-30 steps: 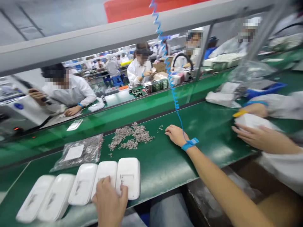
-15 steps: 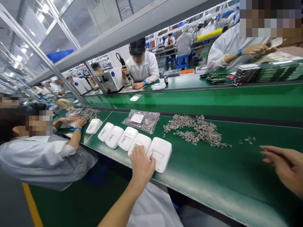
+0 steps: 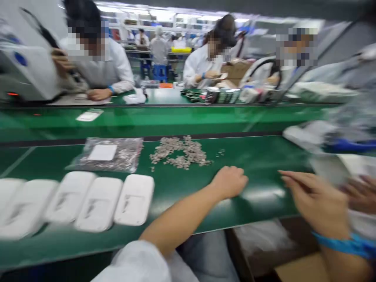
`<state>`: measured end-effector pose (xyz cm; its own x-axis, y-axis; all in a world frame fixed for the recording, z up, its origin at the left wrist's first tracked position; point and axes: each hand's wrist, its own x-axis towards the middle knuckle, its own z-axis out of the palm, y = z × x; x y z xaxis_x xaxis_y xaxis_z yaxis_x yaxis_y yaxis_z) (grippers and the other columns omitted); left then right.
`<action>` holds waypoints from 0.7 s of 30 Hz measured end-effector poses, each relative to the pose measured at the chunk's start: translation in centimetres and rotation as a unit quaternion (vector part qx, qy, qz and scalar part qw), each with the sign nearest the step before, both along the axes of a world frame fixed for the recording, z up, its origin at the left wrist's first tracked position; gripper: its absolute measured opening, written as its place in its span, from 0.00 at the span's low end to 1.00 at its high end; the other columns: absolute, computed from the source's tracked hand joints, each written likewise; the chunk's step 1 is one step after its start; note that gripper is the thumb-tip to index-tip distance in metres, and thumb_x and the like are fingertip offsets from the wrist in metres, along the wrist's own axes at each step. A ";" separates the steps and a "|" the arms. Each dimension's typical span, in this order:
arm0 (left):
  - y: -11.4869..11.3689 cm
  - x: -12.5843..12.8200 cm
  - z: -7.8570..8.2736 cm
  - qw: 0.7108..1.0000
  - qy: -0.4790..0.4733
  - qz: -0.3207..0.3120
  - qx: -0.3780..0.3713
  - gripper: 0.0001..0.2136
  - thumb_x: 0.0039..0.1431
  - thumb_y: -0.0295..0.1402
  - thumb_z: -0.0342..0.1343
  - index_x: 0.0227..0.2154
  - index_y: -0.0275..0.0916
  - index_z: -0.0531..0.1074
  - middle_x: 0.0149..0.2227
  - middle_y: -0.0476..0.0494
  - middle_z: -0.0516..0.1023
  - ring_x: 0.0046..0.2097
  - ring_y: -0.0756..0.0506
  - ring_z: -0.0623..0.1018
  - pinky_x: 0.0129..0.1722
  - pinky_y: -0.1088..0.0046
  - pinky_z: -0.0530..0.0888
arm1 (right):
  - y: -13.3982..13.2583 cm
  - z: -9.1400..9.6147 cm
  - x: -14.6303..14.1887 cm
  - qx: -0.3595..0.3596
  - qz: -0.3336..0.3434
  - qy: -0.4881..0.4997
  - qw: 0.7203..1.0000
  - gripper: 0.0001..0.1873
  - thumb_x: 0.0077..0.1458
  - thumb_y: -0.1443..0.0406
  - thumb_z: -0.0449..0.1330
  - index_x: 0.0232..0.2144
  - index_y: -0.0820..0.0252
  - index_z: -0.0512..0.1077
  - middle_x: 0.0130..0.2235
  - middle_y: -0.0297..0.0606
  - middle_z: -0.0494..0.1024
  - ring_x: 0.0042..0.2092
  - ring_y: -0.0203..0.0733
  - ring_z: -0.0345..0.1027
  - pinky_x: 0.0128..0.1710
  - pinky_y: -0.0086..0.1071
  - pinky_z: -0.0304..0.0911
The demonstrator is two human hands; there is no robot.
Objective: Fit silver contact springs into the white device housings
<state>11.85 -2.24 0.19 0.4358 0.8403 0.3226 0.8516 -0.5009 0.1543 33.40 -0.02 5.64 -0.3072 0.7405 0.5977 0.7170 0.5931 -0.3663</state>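
Observation:
My left hand (image 3: 230, 182) rests on the green belt (image 3: 264, 156) as a loose fist, knuckles up, and what its fingers cover is hidden. It lies just below and to the right of a pile of small grey metal parts (image 3: 179, 152). My right hand (image 3: 315, 197), with a blue strap (image 3: 343, 243) on the wrist, hovers over the belt's near edge. Its fingers are stretched out to the left and hold nothing. A row of white plastic casings (image 3: 135, 197) lies on the belt at the left, apart from both hands.
A clear bag of small parts (image 3: 111, 154) lies left of the pile. A co-worker's hand (image 3: 362, 194) and a blurred white item (image 3: 331, 168) are at the right. Workers in white coats sit across a second green belt (image 3: 176, 117). A cardboard box (image 3: 296, 268) stands below the edge.
My left hand has come off the white casings and moved right, to below the pile of parts. My right hand has drawn back toward the near edge. The view has swung right again.

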 end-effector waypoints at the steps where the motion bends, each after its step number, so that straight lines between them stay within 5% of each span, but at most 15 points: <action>1: 0.0 -0.2 -0.5 1.000 -0.013 0.010 -0.005 0.07 0.63 0.29 0.51 0.36 0.37 0.74 0.39 0.37 0.71 0.43 0.41 0.71 0.37 0.65 0.67 | -0.8 0.6 0.0 0.005 -0.014 0.009 1.000 0.18 0.62 0.49 0.57 0.39 0.51 0.80 0.39 0.45 0.81 0.38 0.52 0.75 0.36 0.47 0.68; 5: -0.2 -1.1 -1.0 0.997 -0.066 0.028 -0.002 0.04 0.61 0.30 0.55 0.38 0.37 0.72 0.42 0.38 0.72 0.47 0.40 0.71 0.42 0.64 0.68 | -1.1 -1.1 -0.6 -0.123 -0.063 0.132 0.982 0.20 0.55 0.48 0.62 0.37 0.56 0.81 0.34 0.43 0.82 0.32 0.47 0.75 0.33 0.42 0.70; 10: 0.9 -1.7 -0.6 0.958 -0.272 0.092 -0.020 0.08 0.66 0.32 0.52 0.45 0.38 0.69 0.42 0.43 0.74 0.43 0.45 0.75 0.45 0.68 0.70 | 3.0 -4.7 -7.3 -0.277 -0.030 0.375 0.884 0.23 0.45 0.51 0.69 0.37 0.62 0.78 0.36 0.47 0.82 0.34 0.46 0.76 0.34 0.39 0.73; 15: 2.5 -3.5 -0.3 0.860 -0.462 0.204 0.079 0.12 0.68 0.32 0.46 0.49 0.35 0.69 0.43 0.38 0.74 0.43 0.45 0.76 0.45 0.68 0.73 | 6.1 -4.5 -16.3 -0.254 0.078 0.433 0.861 0.13 0.43 0.57 0.67 0.31 0.58 0.75 0.32 0.38 0.80 0.34 0.43 0.74 0.37 0.36 0.71; 21: 4.0 -4.4 -0.6 0.814 -0.549 0.172 0.078 0.11 0.66 0.39 0.50 0.41 0.37 0.73 0.40 0.42 0.76 0.39 0.47 0.77 0.41 0.69 0.75 | 6.6 -4.9 -16.4 -0.242 0.171 0.428 0.854 0.08 0.47 0.60 0.67 0.29 0.57 0.75 0.32 0.35 0.78 0.34 0.40 0.72 0.39 0.35 0.70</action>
